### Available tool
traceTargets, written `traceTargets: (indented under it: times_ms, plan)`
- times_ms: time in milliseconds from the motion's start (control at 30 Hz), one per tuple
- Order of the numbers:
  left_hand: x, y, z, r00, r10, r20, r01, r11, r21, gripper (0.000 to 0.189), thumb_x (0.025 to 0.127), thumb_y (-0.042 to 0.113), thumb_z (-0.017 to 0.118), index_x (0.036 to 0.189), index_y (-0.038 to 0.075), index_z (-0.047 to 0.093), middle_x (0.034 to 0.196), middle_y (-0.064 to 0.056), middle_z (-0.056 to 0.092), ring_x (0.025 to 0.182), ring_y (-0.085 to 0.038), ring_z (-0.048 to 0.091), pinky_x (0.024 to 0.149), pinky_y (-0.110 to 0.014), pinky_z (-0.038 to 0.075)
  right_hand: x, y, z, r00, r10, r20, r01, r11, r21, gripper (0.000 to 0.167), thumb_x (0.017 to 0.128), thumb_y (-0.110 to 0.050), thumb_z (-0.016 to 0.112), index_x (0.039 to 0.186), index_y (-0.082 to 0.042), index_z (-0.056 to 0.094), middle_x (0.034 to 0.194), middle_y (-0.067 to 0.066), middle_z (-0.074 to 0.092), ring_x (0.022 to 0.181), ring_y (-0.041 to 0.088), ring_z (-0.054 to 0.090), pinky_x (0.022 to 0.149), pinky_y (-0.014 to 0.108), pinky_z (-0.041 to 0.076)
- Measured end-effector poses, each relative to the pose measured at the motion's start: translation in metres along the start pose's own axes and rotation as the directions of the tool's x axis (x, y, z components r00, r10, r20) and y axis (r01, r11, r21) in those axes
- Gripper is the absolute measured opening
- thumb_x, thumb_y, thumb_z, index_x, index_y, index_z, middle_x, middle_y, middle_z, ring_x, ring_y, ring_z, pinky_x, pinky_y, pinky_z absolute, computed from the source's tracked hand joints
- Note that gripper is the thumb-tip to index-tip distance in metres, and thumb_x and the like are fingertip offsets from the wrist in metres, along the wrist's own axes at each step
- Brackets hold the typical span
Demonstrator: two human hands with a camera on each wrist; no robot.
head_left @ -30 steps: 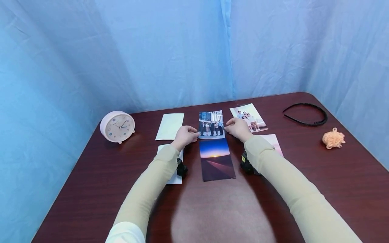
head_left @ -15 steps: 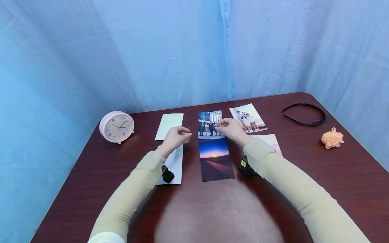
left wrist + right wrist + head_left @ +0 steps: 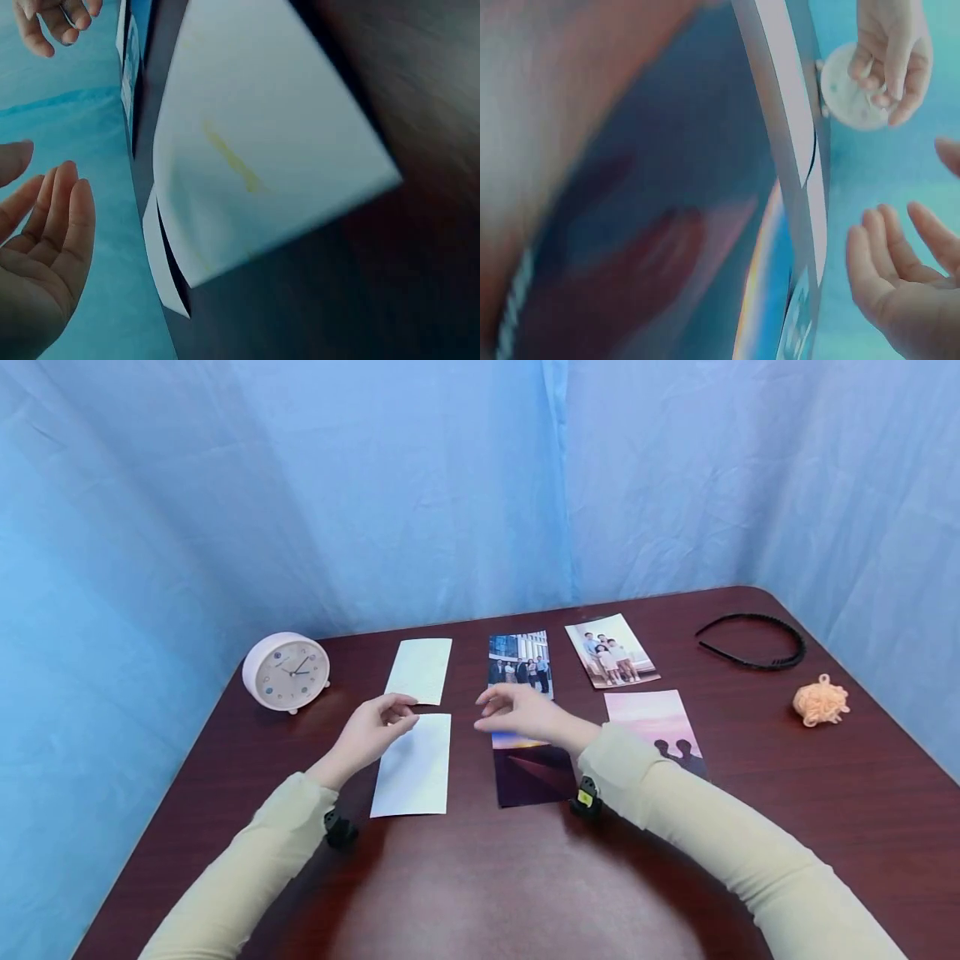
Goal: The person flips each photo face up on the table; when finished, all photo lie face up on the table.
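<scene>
Two hands off the office photo (image 3: 520,647) now! A second ago they flanked it, just beyond the sunset (image 3: 534,778); the left hand (image 3: 367,731) has since swung out, well left of the sunset and above the near blank (image 3: 414,777), while the right hand (image 3: 528,714) has come back over the sunset's far end. Left thumb and fingers stand apart, nothing between them; same story on the right, fingers loosely bent and gripping nothing. No clear shift in either middle sheet, so I'd read the handling of the office photo as over, with neither hand engaged on another sheet.

Now the awkward bits. That right hand blots out the sunset's far end, so whether it touches the office photo, I can't tell. Right of the sunset, the silhouette photo (image 3: 648,714) has come more into the open, but the sleeve (image 3: 690,806) still cuts off its near end. Left of the sunset, the near blank and far blank (image 3: 422,668) show no picture; undersides hidden. The left wrist view catches a yellowish streak (image 3: 232,161) on a white sheet: stain or reflection, hard to say.
</scene>
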State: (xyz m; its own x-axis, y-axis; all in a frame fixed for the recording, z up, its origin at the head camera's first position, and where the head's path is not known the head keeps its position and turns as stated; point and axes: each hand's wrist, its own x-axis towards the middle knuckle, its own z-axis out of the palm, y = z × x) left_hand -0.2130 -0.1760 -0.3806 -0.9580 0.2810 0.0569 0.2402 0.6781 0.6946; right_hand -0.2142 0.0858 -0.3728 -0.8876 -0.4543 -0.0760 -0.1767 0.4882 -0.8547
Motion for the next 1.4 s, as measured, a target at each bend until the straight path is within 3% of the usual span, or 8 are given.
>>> traceTargets:
  times_ms: [100, 233, 333, 433, 600, 833, 1100, 1400]
  plan:
    - [-0.012, -0.008, -0.006, 1.000, 0.024, -0.005, -0.024, 0.999, 0.046, 0.038, 0.090, 0.016, 0.065, 0.124, 0.003, 0.057, 0.100, -0.010, 0.064, 0.086, -0.020, 0.060, 0.071, -0.030, 0.051, -0.004, -0.006, 0.015, 0.994, -0.056, 0.098, 0.061, 0.997, -0.052, 0.047, 0.085, -0.025, 0.070, 0.124, -0.002, 0.055, 0.119, 0.016, 0.062, 0.111, 0.026, 0.059, 0.097, 0.038, 0.047]
    - [-0.026, -0.021, -0.011, 0.998, 0.058, 0.025, -0.060, 0.995, 0.079, 0.050, 0.088, 0.013, 0.067, 0.132, 0.002, 0.049, 0.106, -0.014, 0.060, 0.092, -0.023, 0.061, 0.081, -0.037, 0.053, -0.010, -0.016, 0.034, 0.968, -0.108, 0.226, 0.154, 0.968, -0.196, 0.055, 0.084, -0.028, 0.072, 0.130, -0.005, 0.052, 0.126, 0.016, 0.058, 0.117, 0.027, 0.055, 0.100, 0.040, 0.045]
    - [-0.035, -0.031, -0.014, 0.993, 0.060, 0.097, -0.073, 0.988, 0.138, 0.065, 0.085, 0.015, 0.070, 0.140, 0.000, 0.039, 0.118, -0.020, 0.055, 0.104, -0.030, 0.057, 0.091, -0.046, 0.049, -0.014, -0.022, 0.044, 0.946, -0.108, 0.305, 0.202, 0.934, -0.295, 0.060, 0.083, -0.030, 0.072, 0.133, -0.007, 0.050, 0.128, 0.014, 0.054, 0.117, 0.025, 0.051, 0.101, 0.039, 0.043]
    - [-0.043, -0.040, -0.017, 0.982, 0.037, 0.186, -0.078, 0.973, 0.216, 0.084, 0.081, 0.025, 0.075, 0.145, -0.001, 0.028, 0.135, -0.025, 0.045, 0.122, -0.039, 0.046, 0.102, -0.055, 0.038, -0.016, -0.025, 0.053, 0.935, -0.062, 0.350, 0.192, 0.917, -0.350, 0.063, 0.082, -0.031, 0.073, 0.135, -0.009, 0.049, 0.129, 0.012, 0.051, 0.116, 0.022, 0.049, 0.100, 0.037, 0.043]
    - [-0.051, -0.047, -0.018, 0.954, 0.051, 0.295, -0.134, 0.953, 0.270, 0.106, 0.073, 0.036, 0.081, 0.147, -0.005, 0.018, 0.149, -0.028, 0.027, 0.135, -0.045, 0.027, 0.109, -0.063, 0.020, -0.016, -0.027, 0.065, 0.927, -0.004, 0.374, 0.180, 0.882, -0.436, 0.066, 0.081, -0.033, 0.074, 0.137, -0.013, 0.046, 0.132, 0.010, 0.048, 0.119, 0.021, 0.046, 0.100, 0.036, 0.043]
    - [-0.057, -0.047, -0.010, 0.933, 0.078, 0.350, -0.198, 0.925, 0.323, 0.109, 0.066, 0.042, 0.084, 0.147, -0.002, 0.024, 0.149, -0.027, 0.027, 0.135, -0.051, 0.023, 0.106, -0.068, 0.019, -0.013, -0.033, 0.074, 0.917, -0.003, 0.399, 0.221, 0.836, -0.502, 0.068, 0.083, -0.033, 0.072, 0.141, -0.012, 0.043, 0.137, 0.008, 0.050, 0.128, 0.024, 0.042, 0.106, 0.038, 0.038]
    - [-0.060, -0.044, -0.002, 0.941, 0.016, 0.337, -0.155, 0.908, 0.390, 0.106, 0.066, 0.044, 0.084, 0.147, 0.005, 0.029, 0.153, -0.022, 0.023, 0.138, -0.049, 0.019, 0.102, -0.074, 0.016, -0.013, -0.035, 0.077, 0.923, 0.024, 0.384, 0.213, 0.799, -0.562, 0.072, 0.081, -0.036, 0.073, 0.141, -0.009, 0.043, 0.132, 0.008, 0.055, 0.124, 0.022, 0.046, 0.103, 0.033, 0.042]
    - [-0.063, -0.037, -0.004, 0.937, 0.066, 0.343, -0.216, 0.881, 0.422, 0.082, 0.072, 0.042, 0.079, 0.140, 0.010, 0.047, 0.147, -0.026, 0.034, 0.134, -0.050, 0.028, 0.105, -0.066, 0.025, -0.013, -0.033, 0.074, 0.932, 0.012, 0.363, 0.219, 0.778, -0.589, 0.067, 0.080, -0.036, 0.074, 0.137, -0.008, 0.050, 0.132, 0.007, 0.056, 0.125, 0.023, 0.047, 0.105, 0.033, 0.040]
